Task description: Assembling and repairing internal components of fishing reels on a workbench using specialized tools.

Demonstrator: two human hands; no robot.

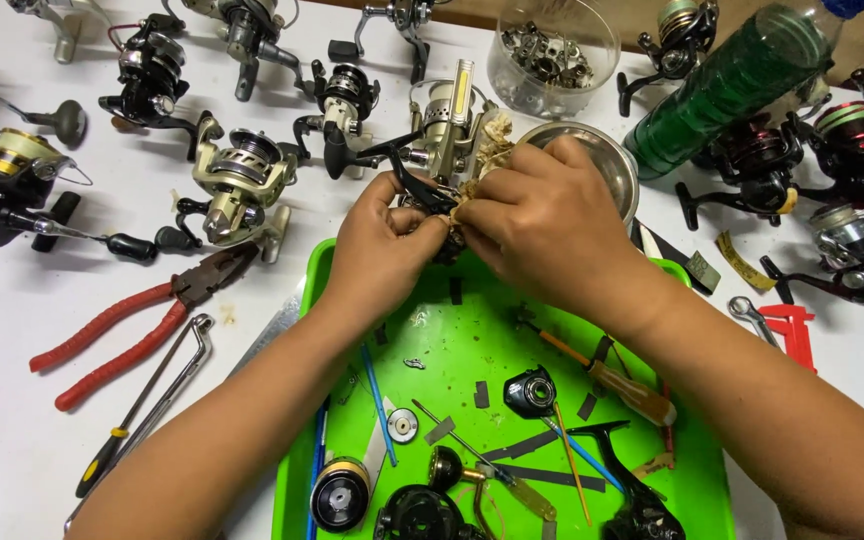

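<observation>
Head view looks down on both hands meeting above the far edge of a green tray [712,480]. Left hand [384,245] is clenched around a small dark fishing-reel body [430,200], thumb and fingers pinching its lower part. Right hand [542,225] grips a crumpled beige rag [492,140] and presses it against the same reel, so the reel sits squeezed between the two hands, just above the tray.

That reel is probably light but rigid, a metal and plastic casting with a thin black arm sticking out, likely greasy and slippery; the solid body seems the safest hold, not the slim arm, which looks easier to bend.

Most of it is hidden by fingers: what shows is black, glossy and angular. Red-handled pliers [122,335] lie to the left on the white table [12,440], and a steel bowl [602,160] stands just beyond the right hand.
</observation>
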